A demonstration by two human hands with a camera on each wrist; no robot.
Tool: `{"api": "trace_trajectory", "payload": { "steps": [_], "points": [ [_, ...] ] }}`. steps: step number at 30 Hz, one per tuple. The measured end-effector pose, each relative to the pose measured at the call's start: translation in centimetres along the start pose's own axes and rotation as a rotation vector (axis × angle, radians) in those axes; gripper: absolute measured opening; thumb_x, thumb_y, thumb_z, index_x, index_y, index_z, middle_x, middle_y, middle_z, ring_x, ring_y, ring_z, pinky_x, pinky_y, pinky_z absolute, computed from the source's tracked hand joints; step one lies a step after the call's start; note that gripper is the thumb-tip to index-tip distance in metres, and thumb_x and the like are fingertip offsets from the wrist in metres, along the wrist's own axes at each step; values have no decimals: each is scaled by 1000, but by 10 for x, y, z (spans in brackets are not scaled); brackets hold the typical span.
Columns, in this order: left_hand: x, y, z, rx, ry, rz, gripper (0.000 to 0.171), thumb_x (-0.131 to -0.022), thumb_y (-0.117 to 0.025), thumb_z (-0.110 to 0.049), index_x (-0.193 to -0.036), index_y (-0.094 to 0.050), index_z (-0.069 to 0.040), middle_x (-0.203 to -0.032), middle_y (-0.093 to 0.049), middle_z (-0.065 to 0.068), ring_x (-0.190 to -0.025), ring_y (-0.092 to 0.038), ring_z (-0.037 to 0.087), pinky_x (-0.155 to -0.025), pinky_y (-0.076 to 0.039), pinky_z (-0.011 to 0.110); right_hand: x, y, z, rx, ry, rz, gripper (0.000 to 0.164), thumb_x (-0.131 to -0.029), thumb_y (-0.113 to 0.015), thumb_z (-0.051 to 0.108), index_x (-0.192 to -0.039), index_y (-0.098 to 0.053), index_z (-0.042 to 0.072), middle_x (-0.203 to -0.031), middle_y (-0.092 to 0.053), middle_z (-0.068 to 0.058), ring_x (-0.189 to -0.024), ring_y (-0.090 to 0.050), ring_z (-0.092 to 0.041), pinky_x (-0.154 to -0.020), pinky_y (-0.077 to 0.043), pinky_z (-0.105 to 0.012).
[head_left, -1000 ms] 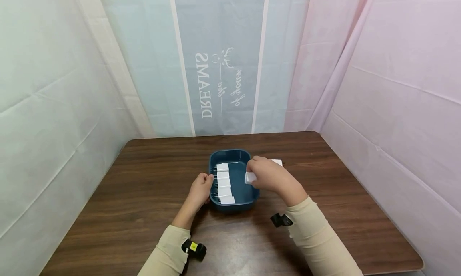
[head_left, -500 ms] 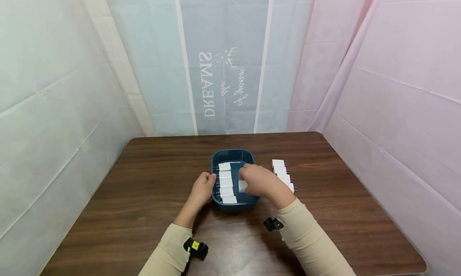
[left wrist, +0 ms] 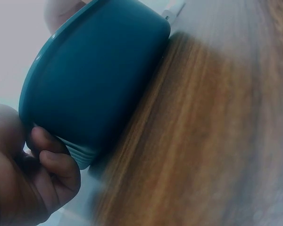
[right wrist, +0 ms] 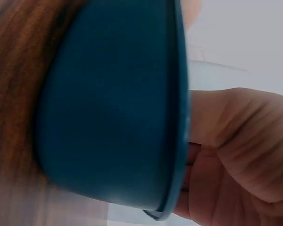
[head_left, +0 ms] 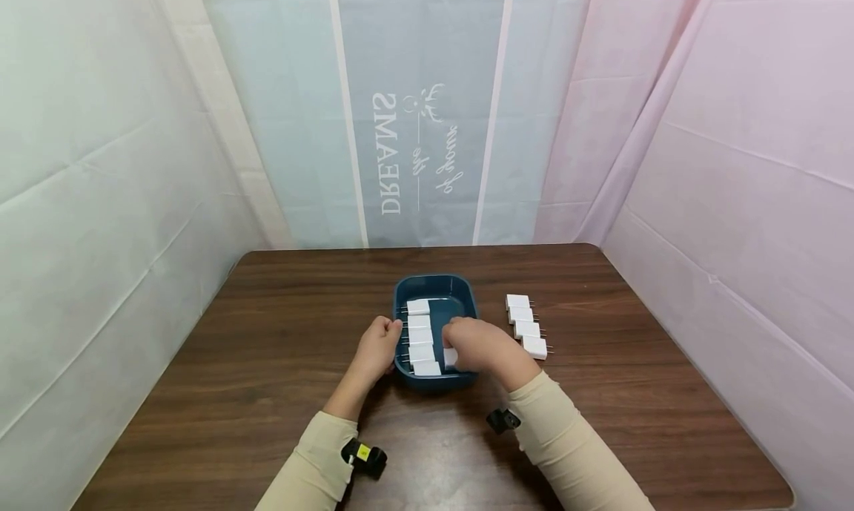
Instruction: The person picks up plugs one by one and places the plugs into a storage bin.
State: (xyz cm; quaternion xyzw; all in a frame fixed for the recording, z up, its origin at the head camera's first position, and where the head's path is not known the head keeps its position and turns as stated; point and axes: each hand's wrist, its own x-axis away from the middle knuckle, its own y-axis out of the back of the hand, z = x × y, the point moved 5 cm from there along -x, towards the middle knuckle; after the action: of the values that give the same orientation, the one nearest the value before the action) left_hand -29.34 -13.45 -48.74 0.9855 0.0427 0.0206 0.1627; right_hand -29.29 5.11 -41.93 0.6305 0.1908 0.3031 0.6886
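In the head view a dark blue plastic bin (head_left: 437,285) stands on the table. Along its left side lies a column of several white charger plugs (head_left: 420,336), prongs toward the left wall. My left hand (head_left: 373,348) grips the bin's left rim, thumb on top; the left wrist view shows its curled fingers (left wrist: 61,172) against the outside. My right hand (head_left: 483,348) reaches over the right rim and pinches a white charger plug (head_left: 450,358) low in the bin's near right part. In the right wrist view the bin's wall (right wrist: 108,108) hides those fingertips.
To the right of the bin, several more white charger plugs (head_left: 524,322) lie in a slanting column on the brown wooden table (head_left: 300,296), prongs pointing right. Printed curtains (head_left: 427,125) hang behind the table and at both sides.
My right hand has moved left and toward me, lowering its charger plug into the bin's near right part. The plugs on the table have come into view. My left hand keeps its grip.
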Motion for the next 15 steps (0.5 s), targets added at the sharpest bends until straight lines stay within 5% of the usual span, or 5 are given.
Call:
{"api": "trace_trajectory", "payload": {
  "steps": [15],
  "points": [
    [-1, 0, 1, -12, 3, -19, 29, -109, -49, -32, -98, -49, -6, -70, -46, 7, -44, -45, 18, -40, -43, 27, -3, -11, 0, -49, 32, 42, 8, -91, -72, 4, -87, -70, 10, -83, -55, 4, -72, -49, -13, -65, -45, -31]
  ]
}}
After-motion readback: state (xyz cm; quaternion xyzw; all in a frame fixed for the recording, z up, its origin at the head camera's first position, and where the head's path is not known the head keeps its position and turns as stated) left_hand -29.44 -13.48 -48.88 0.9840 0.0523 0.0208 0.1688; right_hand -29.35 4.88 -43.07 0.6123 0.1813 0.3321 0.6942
